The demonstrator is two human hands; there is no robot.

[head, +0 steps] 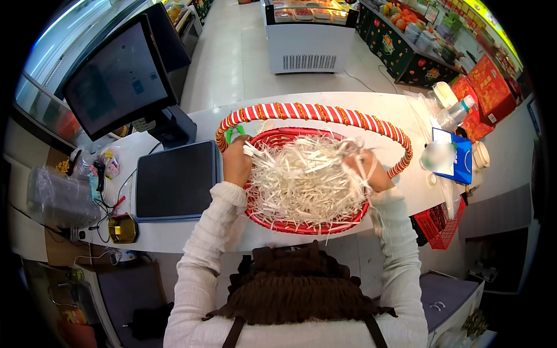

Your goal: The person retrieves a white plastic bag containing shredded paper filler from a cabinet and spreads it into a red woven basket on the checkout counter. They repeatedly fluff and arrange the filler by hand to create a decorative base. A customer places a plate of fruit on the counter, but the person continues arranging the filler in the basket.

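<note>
A red oval wicker basket [304, 229] stands on the white counter before me, heaped with pale shredded paper filler [309, 178]. Its tall arched handle [304, 111], wrapped in red and white striped ribbon with gold beads, rises along the far side. At the basket's left rim my left hand [237, 161] is closed around some of the shreds. My right hand [367, 167] is in the filler at the right side, fingers curled on a bunch of strands and partly hidden by them. A green object [235, 132] lies behind the left end of the handle.
Left of the basket are a black scale plate [176, 180] and a monitor [119, 78]. To the right lie a blue bag [462, 158], plastic cups [454, 114] and red boxes [491, 89]. A red crate [450, 230] is below the counter's right edge.
</note>
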